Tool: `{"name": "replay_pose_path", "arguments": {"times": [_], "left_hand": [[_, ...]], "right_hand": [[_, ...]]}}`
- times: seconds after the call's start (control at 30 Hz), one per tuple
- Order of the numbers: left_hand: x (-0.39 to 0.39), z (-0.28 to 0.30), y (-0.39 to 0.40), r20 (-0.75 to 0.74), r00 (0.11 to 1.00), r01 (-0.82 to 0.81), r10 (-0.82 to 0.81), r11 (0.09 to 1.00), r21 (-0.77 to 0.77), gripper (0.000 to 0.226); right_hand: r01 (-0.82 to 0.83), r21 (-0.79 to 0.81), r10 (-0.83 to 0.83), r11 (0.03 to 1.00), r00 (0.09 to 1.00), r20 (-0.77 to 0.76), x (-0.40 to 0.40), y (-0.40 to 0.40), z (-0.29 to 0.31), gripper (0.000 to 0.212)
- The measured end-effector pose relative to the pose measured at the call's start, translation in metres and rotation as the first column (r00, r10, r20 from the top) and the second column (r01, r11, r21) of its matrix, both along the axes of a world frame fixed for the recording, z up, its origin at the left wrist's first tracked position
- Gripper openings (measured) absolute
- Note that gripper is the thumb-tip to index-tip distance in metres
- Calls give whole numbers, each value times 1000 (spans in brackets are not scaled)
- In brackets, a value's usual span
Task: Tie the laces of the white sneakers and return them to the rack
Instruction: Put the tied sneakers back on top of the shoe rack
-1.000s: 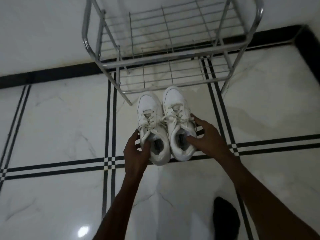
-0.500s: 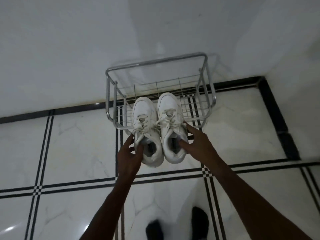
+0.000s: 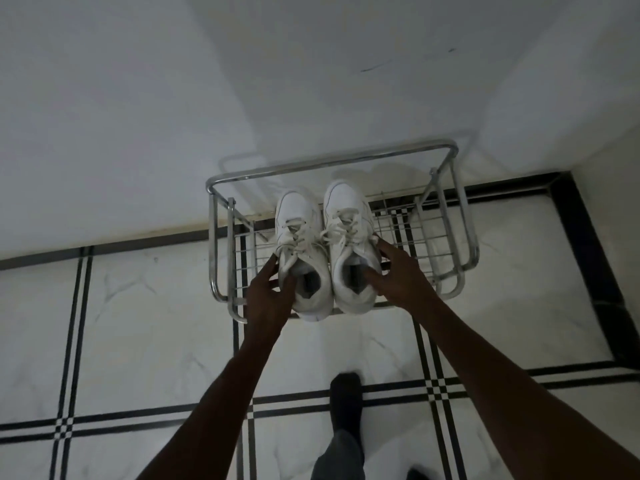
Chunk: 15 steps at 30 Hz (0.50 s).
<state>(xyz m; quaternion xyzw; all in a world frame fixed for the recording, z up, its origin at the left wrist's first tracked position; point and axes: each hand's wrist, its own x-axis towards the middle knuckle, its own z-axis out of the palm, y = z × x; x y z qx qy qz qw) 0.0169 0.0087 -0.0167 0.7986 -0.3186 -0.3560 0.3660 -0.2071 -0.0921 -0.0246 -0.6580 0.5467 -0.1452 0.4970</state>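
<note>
I have one white sneaker in each hand, side by side and touching along their inner edges, toes pointing away from me toward the wall [image 3: 104,98]. My left hand [image 3: 268,299] is closed around the collar of the left sneaker [image 3: 300,251], thumb hooked down inside the opening and fingers [image 3: 266,271] wrapped along its outer side. My right hand [image 3: 403,280] grips the right sneaker [image 3: 349,237] the same way: thumb pressed into the heel opening, fingers spread along the outer side near the lacing.

Both sneakers are over the top tier of the metal shoe rack [image 3: 329,164], which stands against the wall. Their toes reach close to the rack's rear bar, and their heels sit at the front edge, with the left heel poking a little past the front rail. I cannot tell whether the soles are already resting on the wire shelf [image 3: 415,230] or are just above it.

The laces [image 3: 332,233] are pale and lie in loops across the tongues; the right sneaker shows what looks like a bow, while the left one's knot is too blurred to make out.

Below my arms, my foot in a dark sock [image 3: 344,396] stands on the white marble floor [image 3: 156,323] with its black stripes.
</note>
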Motion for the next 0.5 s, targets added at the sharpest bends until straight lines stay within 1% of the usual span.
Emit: {"name": "replay_pose_path", "arguments": {"times": [0.13,0.33,0.43,0.47,0.5], "left_hand": [[7,-14,-21,-32,999,33,-32,999,27,57],[5,-24,-26,-53,999,11,-9,999,44,59],[4,-19,-24,-81,996,40,-33,996,81,60],[4,-18,-22,-94,995,43,-34,995,90,62],[2,-10,-22,-70,997,37,-29,992,117,65]], "right_hand": [[-13,-5,13,1000,999,-32,7,-19,-14,63],[-13,44,15,999,998,-59,4,-30,-28,69],[-56,88,66,994,992,-104,5,-28,-18,74],[-70,84,79,994,991,-105,5,-27,-20,78],[-73,54,80,996,986,-145,5,-27,-14,82]]}}
